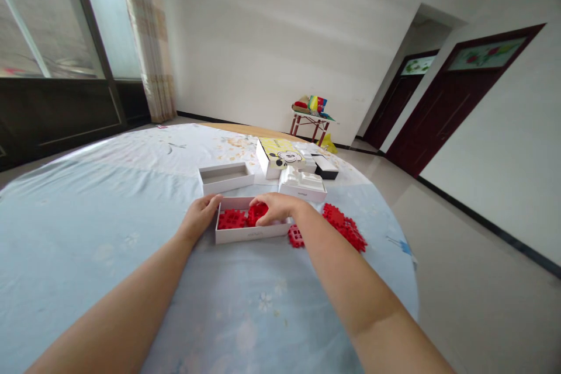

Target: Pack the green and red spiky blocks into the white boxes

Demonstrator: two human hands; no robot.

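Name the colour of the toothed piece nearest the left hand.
Red; the piece shows best in the head view.

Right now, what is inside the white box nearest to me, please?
Inside the white box, red toothed pieces show at the left and middle. The right hand covers part of the inside; what lies under it cannot be seen.

Room in a home, pale blue flower-printed fabric tablecloth [258, 339] across the lower frame, long beige-patterned fabric curtain [151, 41] beside a large dark-framed glass window [39, 17] at upper left, dark red panelled door [451, 99] with flower-decorated glass pane [488, 54] at right, plain white wall [272, 29] behind.
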